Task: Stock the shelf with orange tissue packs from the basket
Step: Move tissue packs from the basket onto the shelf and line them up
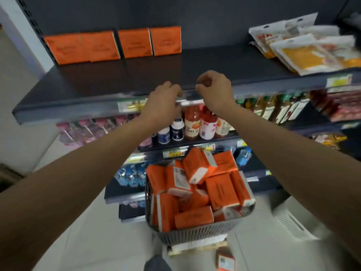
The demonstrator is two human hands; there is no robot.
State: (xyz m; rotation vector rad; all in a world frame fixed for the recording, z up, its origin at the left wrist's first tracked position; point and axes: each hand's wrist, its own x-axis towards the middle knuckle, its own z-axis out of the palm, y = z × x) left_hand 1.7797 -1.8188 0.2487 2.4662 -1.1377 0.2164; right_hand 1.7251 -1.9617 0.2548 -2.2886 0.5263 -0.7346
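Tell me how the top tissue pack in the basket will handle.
The top pack is probably light and squashy: soft wrap, rounded corners. Tilted on others in the basket, it may slide if nudged.

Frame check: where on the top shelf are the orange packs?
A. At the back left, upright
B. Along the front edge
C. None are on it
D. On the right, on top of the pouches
A: the orange packs stand upright in a row against the back panel at the left end of the shelf, well clear of its front edge and apart from the pouches.
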